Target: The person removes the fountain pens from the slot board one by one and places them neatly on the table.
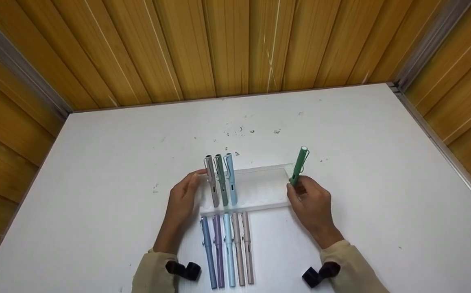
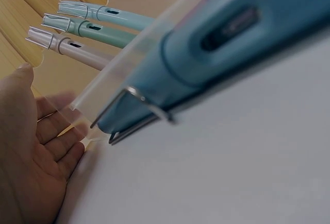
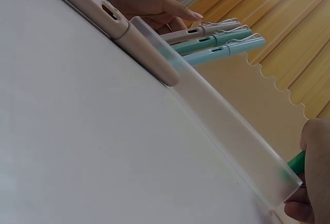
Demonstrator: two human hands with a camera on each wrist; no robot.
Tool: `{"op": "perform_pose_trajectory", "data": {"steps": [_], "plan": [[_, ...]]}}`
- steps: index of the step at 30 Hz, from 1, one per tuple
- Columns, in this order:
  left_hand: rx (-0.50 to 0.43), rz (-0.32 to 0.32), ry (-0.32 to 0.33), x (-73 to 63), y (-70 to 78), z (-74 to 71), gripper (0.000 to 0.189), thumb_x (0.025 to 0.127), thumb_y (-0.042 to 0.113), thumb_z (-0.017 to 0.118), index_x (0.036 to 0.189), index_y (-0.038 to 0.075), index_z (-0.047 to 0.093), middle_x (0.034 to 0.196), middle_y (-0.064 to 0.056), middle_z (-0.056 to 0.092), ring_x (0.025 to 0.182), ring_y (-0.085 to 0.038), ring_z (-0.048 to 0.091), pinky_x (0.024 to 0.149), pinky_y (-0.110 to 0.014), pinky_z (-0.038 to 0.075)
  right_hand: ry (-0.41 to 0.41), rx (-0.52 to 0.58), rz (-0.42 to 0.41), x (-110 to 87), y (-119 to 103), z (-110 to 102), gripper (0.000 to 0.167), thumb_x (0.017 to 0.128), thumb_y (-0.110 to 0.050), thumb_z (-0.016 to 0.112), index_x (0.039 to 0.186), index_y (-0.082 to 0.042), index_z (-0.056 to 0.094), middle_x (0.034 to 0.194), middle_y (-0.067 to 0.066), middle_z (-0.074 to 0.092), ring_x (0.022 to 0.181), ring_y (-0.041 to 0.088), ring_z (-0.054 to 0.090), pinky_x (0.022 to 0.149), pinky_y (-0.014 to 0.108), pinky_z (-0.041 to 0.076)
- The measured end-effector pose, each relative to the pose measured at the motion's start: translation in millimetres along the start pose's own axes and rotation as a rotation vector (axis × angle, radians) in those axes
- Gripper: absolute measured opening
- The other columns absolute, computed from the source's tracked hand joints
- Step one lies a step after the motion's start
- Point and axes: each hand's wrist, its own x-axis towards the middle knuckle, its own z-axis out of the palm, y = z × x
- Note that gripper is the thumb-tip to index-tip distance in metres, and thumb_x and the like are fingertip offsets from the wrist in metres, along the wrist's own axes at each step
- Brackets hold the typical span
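A clear pen stand (image 1: 260, 188) with a scalloped edge stands at mid-table. A grey-brown pen (image 1: 211, 181), a dark green pen (image 1: 221, 179) and a light blue pen (image 1: 230, 179) lean in its left part. The left hand (image 1: 182, 199) holds the stand's left end, thumb at the edge; in the left wrist view its fingers (image 2: 56, 136) are partly behind clear plastic. Near the stand's right end, the right hand (image 1: 310, 201) pinches a bright green pen (image 1: 299, 165) by its lower part, the clip end up. That pen is mostly hidden in the right wrist view.
In front of the stand lies a row of pens: blue (image 1: 208, 252), purple (image 1: 219, 252), light blue (image 1: 229, 250) and two pinkish-brown ones (image 1: 247, 248). The white table (image 1: 97, 203) has dark marks (image 1: 241, 130) toward the back, against wood-patterned walls (image 1: 227, 49).
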Motion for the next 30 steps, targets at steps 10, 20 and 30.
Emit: {"op": "perform_pose_trajectory", "data": {"steps": [10, 20, 30], "plan": [[0.004, -0.001, -0.007, -0.4, -0.8, -0.5, 0.044, 0.106, 0.052, 0.04, 0.13, 0.026, 0.066, 0.138, 0.004, 0.062, 0.138, -0.021, 0.05, 0.117, -0.048, 0.036, 0.048, 0.022, 0.028, -0.1, 11, -13, 0.011, 0.083, 0.005, 0.074, 0.092, 0.001, 0.07, 0.081, 0.007, 0.07, 0.063, 0.015, 0.067, 0.062, 0.009, 0.052], [-0.016, 0.007, -0.008, -0.3, -1.0, 0.2, 0.045, 0.105, 0.053, 0.04, 0.13, 0.026, 0.066, 0.137, 0.005, 0.063, 0.137, -0.019, 0.05, 0.117, -0.046, 0.036, 0.039, 0.035, 0.063, -0.9, 12, -15, 0.012, 0.083, 0.005, 0.075, 0.094, 0.004, 0.07, 0.081, 0.009, 0.071, 0.064, 0.015, 0.067, 0.063, 0.007, 0.05], [-0.02, -0.035, -0.005, -0.5, -1.0, 0.8, 0.047, 0.103, 0.057, 0.042, 0.129, 0.027, 0.067, 0.137, 0.006, 0.063, 0.137, -0.019, 0.05, 0.117, -0.047, 0.036, 0.025, 0.038, 0.096, -6.7, 10, -20, 0.02, 0.079, 0.007, 0.079, 0.095, 0.004, 0.069, 0.079, 0.009, 0.07, 0.065, 0.013, 0.066, 0.06, 0.01, 0.052]]}}
